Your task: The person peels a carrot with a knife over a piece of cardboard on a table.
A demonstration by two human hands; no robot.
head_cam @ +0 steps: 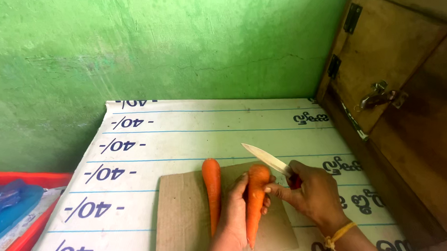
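The left hand (235, 212) is wrapped around a carrot (255, 201), its fingers closed on the near half so the thick top points away toward the wall and the thin tip hangs toward the person, just above the piece of cardboard (180, 221). The right hand (313, 192) is clenched on the handle of a knife (267, 159), its thumb stretched over to touch the carrot's right side near the top; the pale blade slants up and to the left, past the far end of the carrot and apart from it. A second carrot (213, 190) lies flat on the cardboard just left of the held one, running near to far. The cardboard rests on a tabletop (132, 162) covered with a white printed sheet. A red tray (18, 241) sits off the left edge, and a wooden cabinet (401, 78) stands on the right against the green wall (151, 42).
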